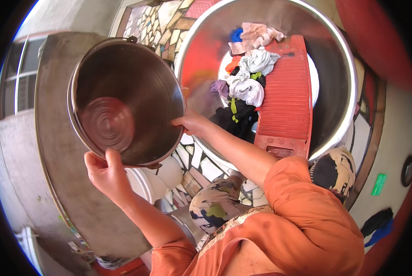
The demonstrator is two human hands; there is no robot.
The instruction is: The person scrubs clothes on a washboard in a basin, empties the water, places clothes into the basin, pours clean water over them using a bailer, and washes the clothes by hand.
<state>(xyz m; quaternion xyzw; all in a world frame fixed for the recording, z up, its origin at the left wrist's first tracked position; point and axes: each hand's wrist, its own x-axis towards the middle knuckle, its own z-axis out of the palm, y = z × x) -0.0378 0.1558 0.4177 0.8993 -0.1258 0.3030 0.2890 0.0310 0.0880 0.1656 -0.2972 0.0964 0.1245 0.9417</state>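
Observation:
A dark brown bucket point(153, 92) is tipped so that its inside and the ringed bottom show. My left hand point(105, 172) is closed on its near rim, thumb on the inner side. My right hand point(192, 123) grips the rim on the right, its fingers partly hidden behind the wall. To the right stands a wide metal basin point(337, 92). In it a red washboard point(285, 92) leans lengthwise beside a heap of clothes, with white cloth point(249, 87), a pink garment point(256, 36) and a black garment point(233, 117).
A white bucket point(162, 177) stands below the brown one. Stone-mosaic floor point(197, 154) shows around the basin. At the left is a grey concrete ledge point(54, 138). My knees point(215, 207) are close to the basin's near edge. A green rectangular object point(378, 184) lies at the right.

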